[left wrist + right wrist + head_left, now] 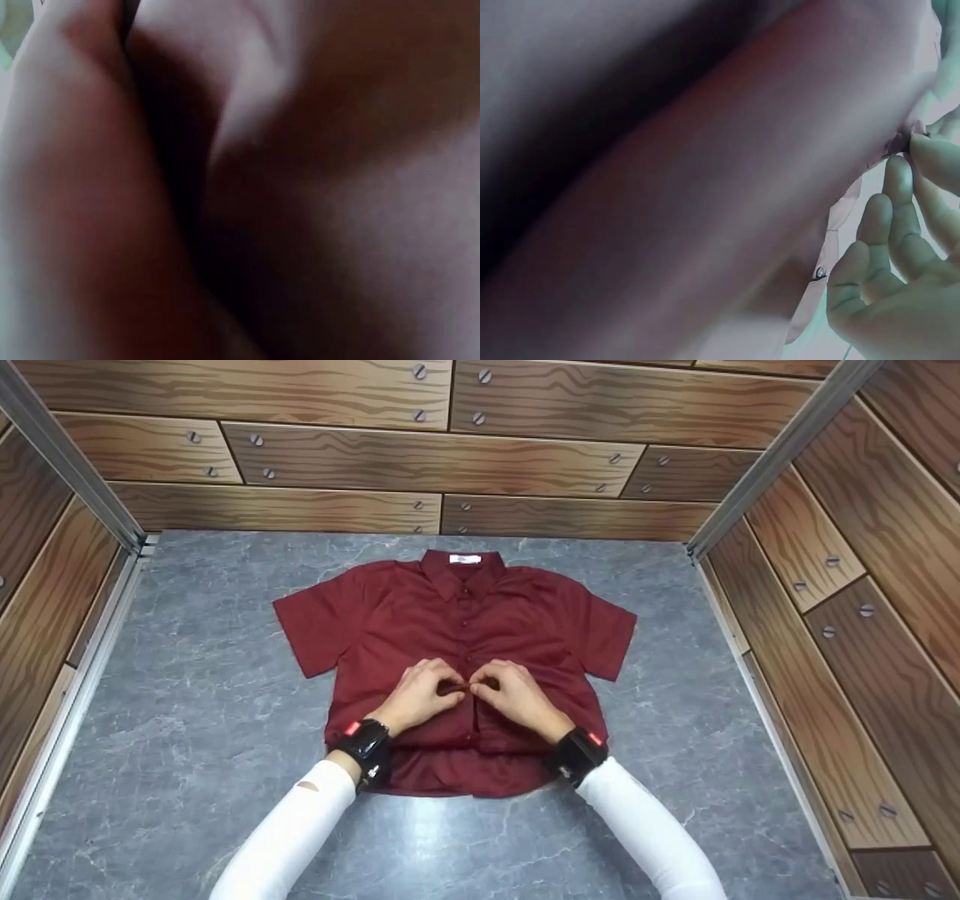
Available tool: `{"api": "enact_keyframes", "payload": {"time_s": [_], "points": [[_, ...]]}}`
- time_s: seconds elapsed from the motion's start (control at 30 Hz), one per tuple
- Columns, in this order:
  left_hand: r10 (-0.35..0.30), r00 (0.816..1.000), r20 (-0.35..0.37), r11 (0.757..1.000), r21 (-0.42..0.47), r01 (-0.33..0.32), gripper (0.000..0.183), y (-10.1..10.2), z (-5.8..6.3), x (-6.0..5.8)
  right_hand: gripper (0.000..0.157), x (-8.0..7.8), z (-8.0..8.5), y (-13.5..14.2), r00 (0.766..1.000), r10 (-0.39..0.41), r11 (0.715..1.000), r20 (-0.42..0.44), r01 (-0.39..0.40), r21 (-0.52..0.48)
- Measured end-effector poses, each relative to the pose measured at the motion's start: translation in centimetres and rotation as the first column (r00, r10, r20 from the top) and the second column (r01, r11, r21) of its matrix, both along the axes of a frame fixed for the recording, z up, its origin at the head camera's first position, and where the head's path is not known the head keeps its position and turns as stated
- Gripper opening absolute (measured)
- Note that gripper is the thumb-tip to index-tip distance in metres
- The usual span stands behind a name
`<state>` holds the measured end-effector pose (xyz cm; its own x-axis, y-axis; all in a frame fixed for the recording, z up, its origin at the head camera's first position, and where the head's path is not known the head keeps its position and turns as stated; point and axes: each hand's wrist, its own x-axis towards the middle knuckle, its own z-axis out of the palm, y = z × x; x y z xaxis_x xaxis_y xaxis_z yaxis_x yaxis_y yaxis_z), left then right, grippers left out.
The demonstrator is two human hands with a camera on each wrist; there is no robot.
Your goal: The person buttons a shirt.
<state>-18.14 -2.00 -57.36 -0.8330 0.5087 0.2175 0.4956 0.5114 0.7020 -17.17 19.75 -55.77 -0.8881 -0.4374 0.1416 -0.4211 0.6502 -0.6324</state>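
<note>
1. White sleeves (652, 840) nearest cam, coming up from btm edge; black wrist units (367, 746) w/ red tabs btwn sleeves & hands.
2. Maroon shirt (401, 622) front up on grey marble-look table (210, 735), collar (442, 580) w/ white label (465, 559) at far end, short arms out L & R.
3. L hand (424, 696): narrow pinch, thumb + fingertips on cloth at shirt's front placket (465, 641), approx mid-width.
4. R hand (516, 697): same narrow pinch, just beside L's; can't tell if a button's btwn tips.
5. Re grip: collar + upper buttons (464, 624) lie beyond hands; front opening gaps slightly just below; hem (450, 791) nearer cam, btwn forearms.
6. R-wrist view: fingers (934, 161) pinch cloth edge; lower button (820, 272) near, apart from them.
7. L-wrist view too blurred to read.
8. Wood-print panels (450, 457) round table's back & sides.
</note>
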Motion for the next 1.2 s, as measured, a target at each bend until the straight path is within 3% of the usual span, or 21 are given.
{"api": "enact_keyframes", "payload": {"time_s": [0.23, 0.4, 0.53, 0.7, 0.83, 1.2], "points": [[0.038, 0.997, 0.066, 0.99, 0.131, -0.047, 0.01, 0.15, -0.25, -0.11, 0.01, 0.02, -0.06, 0.17, 1.0, -0.022, 1.0, 0.012, 0.022, 0.003], [0.055, 0.993, 0.104, 0.99, 0.124, -0.068, 0.012, 0.1, -0.16, -0.15, 0.029, 0.22, 0.02, 0.21, 0.993, -0.056, 0.994, 0.101, 0.046, 0.098], [0.037, 0.991, 0.131, 0.992, 0.119, -0.053, 0.013, 0.09, -0.06, -0.1, 0.026, 0.35, 0.25, 0.23, 0.985, -0.088, 0.982, 0.151, 0.06, 0.18], [0.049, 0.992, 0.116, 0.998, 0.021, -0.052, 0.012, 0.17, 0.01, 0.07, 0.005, 0.22, 0.7, 0.4, 0.978, -0.132, 0.966, 0.16, 0.091, 0.243], [0.071, 0.99, 0.119, 0.996, -0.061, -0.065, 0.011, 0.4, 0.0, 0.2, 0.008, 0.04, 0.91, 0.69, 0.975, -0.12, 0.962, 0.185, 0.069, 0.264], [0.086, 0.984, 0.153, 0.99, -0.122, -0.068, 0.009, 0.99, 0.22, 0.58, 0.009, -0.13, 0.66, 0.69, 0.963, -0.098, 0.99, 0.253, 0.07, 0.119]]}}
